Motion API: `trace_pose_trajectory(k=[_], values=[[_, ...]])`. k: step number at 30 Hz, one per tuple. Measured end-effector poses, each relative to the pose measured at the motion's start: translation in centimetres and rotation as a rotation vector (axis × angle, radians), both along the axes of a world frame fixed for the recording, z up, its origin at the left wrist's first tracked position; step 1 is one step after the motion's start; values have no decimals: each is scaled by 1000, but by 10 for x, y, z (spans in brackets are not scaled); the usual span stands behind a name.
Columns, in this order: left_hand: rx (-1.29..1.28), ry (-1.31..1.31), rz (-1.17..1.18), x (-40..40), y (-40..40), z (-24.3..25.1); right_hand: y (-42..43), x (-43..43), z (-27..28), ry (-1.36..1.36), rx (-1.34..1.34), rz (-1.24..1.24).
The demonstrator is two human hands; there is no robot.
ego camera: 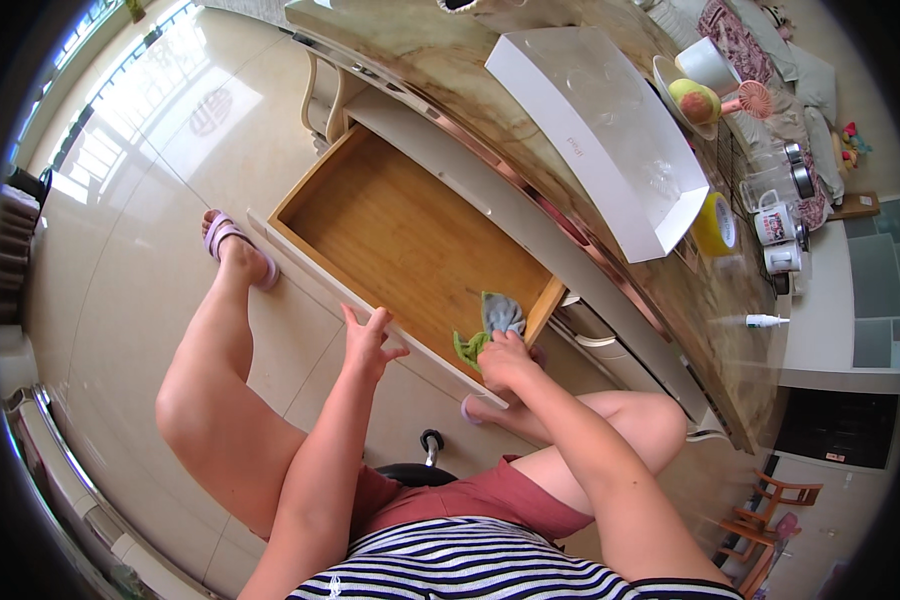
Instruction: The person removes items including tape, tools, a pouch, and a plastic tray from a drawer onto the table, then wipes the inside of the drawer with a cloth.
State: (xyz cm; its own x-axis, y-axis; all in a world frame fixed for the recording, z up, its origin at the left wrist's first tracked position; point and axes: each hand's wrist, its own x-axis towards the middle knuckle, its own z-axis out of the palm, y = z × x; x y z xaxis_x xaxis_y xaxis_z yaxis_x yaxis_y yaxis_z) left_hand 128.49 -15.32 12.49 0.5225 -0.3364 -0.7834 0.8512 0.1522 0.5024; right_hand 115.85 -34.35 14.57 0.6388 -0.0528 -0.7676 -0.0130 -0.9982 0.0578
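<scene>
A wooden drawer (412, 232) stands pulled out in front of me, its bare floor showing. At its right end my right hand (506, 360) grips a cloth (502, 311), grey-blue on one part and green on another. The cloth lies against the drawer floor near the right front corner, and my fingers hide part of it. My left hand (367, 341) is at the drawer's white front panel (322, 270), fingers spread and apart. It holds nothing; whether a fingertip touches the panel's top edge, I cannot tell.
Above the drawer runs a marble-patterned countertop (420, 60). On it are a white open box (592, 135), a bowl (675, 82) with fruit, a yellow tape roll (714, 225), mugs (776, 223) and a small white bottle (765, 321). A chair caster (431, 441) stands on the tiles below.
</scene>
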Motion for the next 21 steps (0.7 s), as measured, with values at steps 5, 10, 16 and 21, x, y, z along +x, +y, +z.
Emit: trace_pose_trajectory(k=[5,10,16,21], values=[[-11,20,-17,-4,0,-3,-3,15,-2,279,7,36],[-21,8,-28,-3,0,-11,-33,17,23,142,9,-100],[1,-3,-22,-1,-3,-1,-37,6,92,-143,-284,-98],[-58,-3,-52,3,-3,-10,-25,-11,23,-273,8,-33]])
